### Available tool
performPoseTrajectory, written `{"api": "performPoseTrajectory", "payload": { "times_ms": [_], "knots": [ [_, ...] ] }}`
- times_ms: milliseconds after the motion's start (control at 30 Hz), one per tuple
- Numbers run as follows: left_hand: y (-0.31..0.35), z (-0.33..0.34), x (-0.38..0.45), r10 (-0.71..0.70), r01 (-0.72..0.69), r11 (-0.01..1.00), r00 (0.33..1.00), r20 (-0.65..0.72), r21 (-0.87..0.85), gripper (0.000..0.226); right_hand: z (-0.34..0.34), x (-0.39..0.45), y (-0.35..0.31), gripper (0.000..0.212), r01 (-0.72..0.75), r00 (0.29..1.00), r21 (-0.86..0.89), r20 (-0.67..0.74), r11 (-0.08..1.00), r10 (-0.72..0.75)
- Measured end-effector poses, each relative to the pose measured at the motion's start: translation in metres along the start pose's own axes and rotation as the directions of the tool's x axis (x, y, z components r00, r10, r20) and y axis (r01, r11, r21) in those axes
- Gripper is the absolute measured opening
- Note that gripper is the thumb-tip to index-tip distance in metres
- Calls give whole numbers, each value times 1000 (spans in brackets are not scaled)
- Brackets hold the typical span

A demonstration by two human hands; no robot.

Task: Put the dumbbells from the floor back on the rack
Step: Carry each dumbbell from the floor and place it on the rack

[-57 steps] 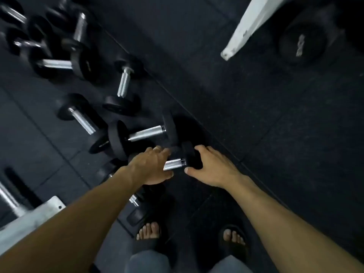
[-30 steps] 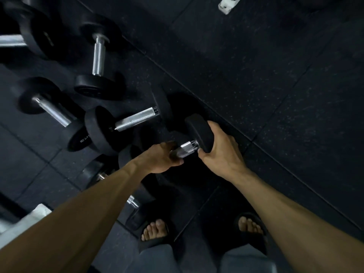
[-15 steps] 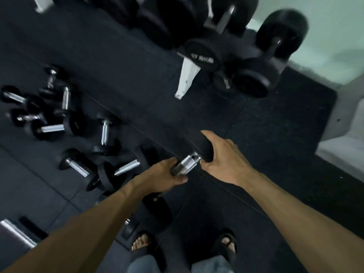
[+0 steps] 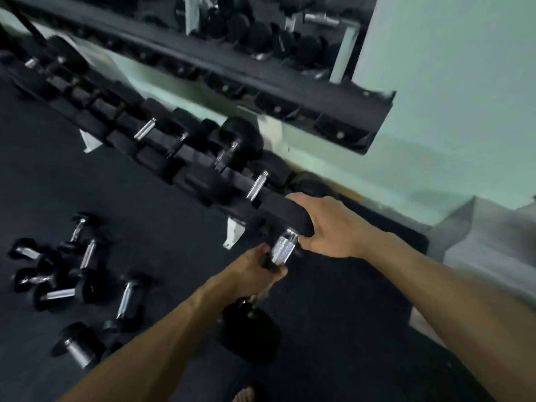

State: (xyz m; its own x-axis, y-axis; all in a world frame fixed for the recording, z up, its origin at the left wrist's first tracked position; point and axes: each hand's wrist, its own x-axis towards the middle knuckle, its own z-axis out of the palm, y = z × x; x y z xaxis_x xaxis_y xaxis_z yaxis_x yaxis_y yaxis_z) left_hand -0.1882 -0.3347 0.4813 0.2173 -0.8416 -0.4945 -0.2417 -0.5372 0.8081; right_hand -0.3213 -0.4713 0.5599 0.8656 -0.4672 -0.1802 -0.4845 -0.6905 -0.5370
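Observation:
I hold a black dumbbell (image 4: 285, 216) with a chrome handle in the air, in front of the right end of the rack's lower tier (image 4: 191, 172). My left hand (image 4: 258, 266) grips the handle from below. My right hand (image 4: 327, 227) clasps the upper black head. The dumbbell's lower head (image 4: 249, 329) hangs below my left wrist. Several dumbbells lie on the lower tier. Several more dumbbells (image 4: 78, 274) lie scattered on the dark floor at the left.
An upper rack shelf (image 4: 290, 82) runs above the lower tier, with larger dumbbells behind it. A pale green wall (image 4: 449, 97) stands at the right. A white rack foot (image 4: 233, 236) sits on the floor near my hands. My sandalled foot (image 4: 243, 394) shows at the bottom.
The dumbbell has been lifted off the floor with both hands and carried up toward the right end of the lower rack tier. My view has swung from the floor to the rack.

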Motion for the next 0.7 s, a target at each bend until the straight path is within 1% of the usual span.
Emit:
{"api": "performPoseTrajectory", "payload": {
  "times_ms": [100, 200, 300, 467, 533, 633, 667, 700],
  "knots": [
    [50, -3, 45, 57, -57, 998, 998, 1, 33, 13, -56, 24, 28, 60, 23, 999, -45, -29, 999, -24],
    [100, -15, 93, 99, -99, 994, 995, 12, 49, 14, -107, 53, 58, 60, 32, 998, -41, -57, 999, -35],
    [152, -28, 137, 114, -115, 991, 993, 18, 74, 12, -155, 82, 88, 65, 23, 997, -15, -80, 1000, -24],
    [221, -47, 203, 109, -107, 986, 994, -15, 130, 23, -230, 131, 129, 64, 60, 989, -9, -133, 998, -60],
    [244, -50, 231, 118, -111, 986, 992, -50, 127, 27, -256, 151, 149, 67, 78, 990, -13, -121, 997, -79],
    [272, -46, 270, 116, -102, 986, 988, -98, 134, 38, -289, 178, 180, 64, 127, 986, -27, -102, 992, -129],
    [281, -44, 283, 103, -91, 989, 989, -109, 115, 40, -301, 187, 190, 64, 142, 986, -31, -89, 989, -144],
    [291, -40, 292, 91, -80, 993, 988, -128, 87, 35, -311, 195, 200, 64, 161, 985, -37, -64, 986, -163]
  ]
}}
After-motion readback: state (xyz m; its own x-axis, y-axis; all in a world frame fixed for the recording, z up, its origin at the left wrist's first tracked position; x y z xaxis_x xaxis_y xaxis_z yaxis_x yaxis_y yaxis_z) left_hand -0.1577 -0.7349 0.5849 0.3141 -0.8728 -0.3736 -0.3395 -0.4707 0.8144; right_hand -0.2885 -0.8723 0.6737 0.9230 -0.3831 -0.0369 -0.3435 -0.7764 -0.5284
